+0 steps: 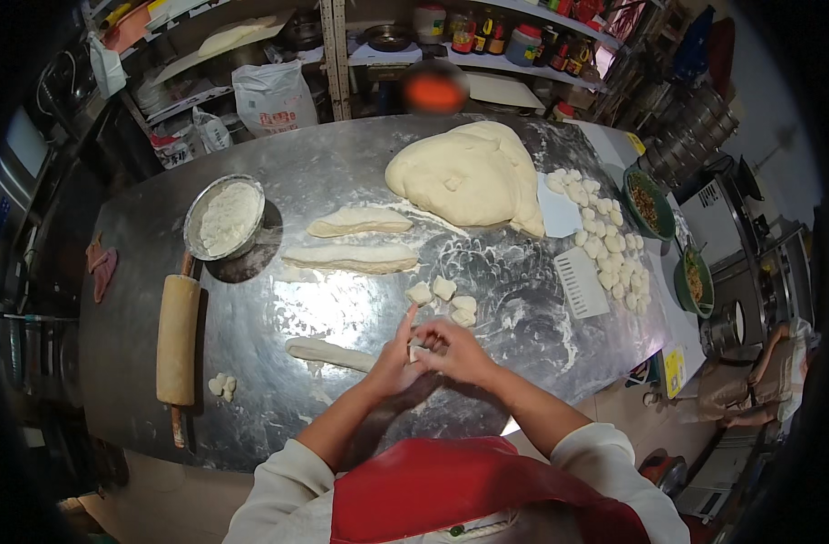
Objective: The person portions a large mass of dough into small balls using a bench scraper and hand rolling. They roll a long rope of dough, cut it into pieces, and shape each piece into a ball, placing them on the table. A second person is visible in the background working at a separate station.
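Note:
My left hand [395, 362] and my right hand [455, 350] meet over the near part of the metal worktable, with a small dough piece [419, 352] held between them. Several cut dough pieces [444, 288] lie just beyond my fingers. A thin dough strip [329, 353] runs along the table beside my left hand, its right end hidden by that hand. Two thicker floured strips, one [350, 259] nearer and one [359, 222] farther, lie beyond. Behind them to the right rests a large dough mass [465, 173].
A metal bowl of flour [227, 217] and a wooden rolling pin [178, 340] are at left. Many small dough balls [612, 251] sit at right beside a slotted white scraper [582, 283]. Green bowls of filling [649, 204] stand past them. Another person [761, 381] is at far right.

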Motion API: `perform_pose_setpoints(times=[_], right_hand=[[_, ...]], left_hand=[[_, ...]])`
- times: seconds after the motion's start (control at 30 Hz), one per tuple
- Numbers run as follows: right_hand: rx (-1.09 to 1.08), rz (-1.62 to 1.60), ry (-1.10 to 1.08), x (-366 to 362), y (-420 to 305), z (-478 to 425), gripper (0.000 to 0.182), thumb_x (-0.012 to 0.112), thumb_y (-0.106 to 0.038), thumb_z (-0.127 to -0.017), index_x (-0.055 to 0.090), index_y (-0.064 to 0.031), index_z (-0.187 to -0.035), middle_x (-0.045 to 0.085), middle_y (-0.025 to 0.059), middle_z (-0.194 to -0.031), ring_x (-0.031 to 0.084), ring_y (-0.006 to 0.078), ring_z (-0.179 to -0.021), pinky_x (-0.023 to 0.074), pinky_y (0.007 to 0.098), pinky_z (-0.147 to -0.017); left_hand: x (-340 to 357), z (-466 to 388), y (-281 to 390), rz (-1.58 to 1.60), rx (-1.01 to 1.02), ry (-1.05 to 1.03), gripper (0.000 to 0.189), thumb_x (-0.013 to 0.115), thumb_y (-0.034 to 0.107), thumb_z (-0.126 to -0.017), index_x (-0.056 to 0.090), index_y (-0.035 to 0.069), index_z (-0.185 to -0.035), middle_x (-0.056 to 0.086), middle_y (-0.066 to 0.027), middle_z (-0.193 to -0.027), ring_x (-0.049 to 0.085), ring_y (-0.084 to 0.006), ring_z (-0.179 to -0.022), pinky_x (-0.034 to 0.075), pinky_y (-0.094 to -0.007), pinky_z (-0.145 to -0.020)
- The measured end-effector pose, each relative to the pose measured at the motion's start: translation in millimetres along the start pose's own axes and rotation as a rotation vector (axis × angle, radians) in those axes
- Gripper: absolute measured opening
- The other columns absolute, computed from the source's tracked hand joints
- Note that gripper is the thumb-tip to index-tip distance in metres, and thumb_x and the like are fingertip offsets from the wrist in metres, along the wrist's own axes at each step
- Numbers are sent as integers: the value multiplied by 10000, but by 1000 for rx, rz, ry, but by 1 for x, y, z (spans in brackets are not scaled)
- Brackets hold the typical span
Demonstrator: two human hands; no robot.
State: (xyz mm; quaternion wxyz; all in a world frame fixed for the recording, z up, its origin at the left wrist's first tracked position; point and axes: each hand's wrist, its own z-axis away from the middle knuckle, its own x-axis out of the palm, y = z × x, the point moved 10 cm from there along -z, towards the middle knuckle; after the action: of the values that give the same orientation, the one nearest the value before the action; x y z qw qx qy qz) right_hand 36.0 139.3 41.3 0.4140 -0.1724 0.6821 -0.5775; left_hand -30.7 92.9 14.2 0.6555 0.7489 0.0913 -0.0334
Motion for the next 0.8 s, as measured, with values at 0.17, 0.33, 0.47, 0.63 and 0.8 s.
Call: perform_pose_setpoints(times=[0.17,0.33,0.47,0.63,0.8], right_hand=[[179,-201,-6,6,19,2,189,608,-62,-787,597,-10,-968,600,43,-807,525,76,-708,445,232,-644],[259,-148,83,-6,34,4,257,633,-118,-788,576,6,-1006,599,68,-796,550,121,-722,458,258,-660],[-153,304,116,-6,-13,3,425,687,-255,-752,544,1,-1060,590,163,-920,566,287,-867,453,360,-776],[-53,324,129,0,-6,-1,511,688,-330,-717,531,1,-1073,562,207,-1008,507,369,-973,412,422,-835],[-120,594,234,-8,6,-3,462,670,-315,-726,528,1,-1031,553,193,-995,504,351,-942,401,418,-827]], left_hand=[[8,1,-1,169,-31,-22,699,630,24,-745,286,41,-1352,613,-159,-993,606,-242,-924,457,-318,-806],[15,10,-20,-2,-171,-216,243,594,66,-785,556,13,-1019,632,-115,-864,609,-186,-836,461,-309,-745],[6,5,-8,-145,-69,-176,164,591,74,-778,585,8,-927,639,-138,-828,623,-193,-760,472,-321,-673],[3,7,-7,13,-92,-89,122,591,71,-783,590,5,-886,624,-133,-786,608,-176,-728,466,-308,-647],[7,12,2,62,-108,-116,115,611,87,-806,590,23,-899,610,-104,-773,580,-148,-725,459,-287,-655]])
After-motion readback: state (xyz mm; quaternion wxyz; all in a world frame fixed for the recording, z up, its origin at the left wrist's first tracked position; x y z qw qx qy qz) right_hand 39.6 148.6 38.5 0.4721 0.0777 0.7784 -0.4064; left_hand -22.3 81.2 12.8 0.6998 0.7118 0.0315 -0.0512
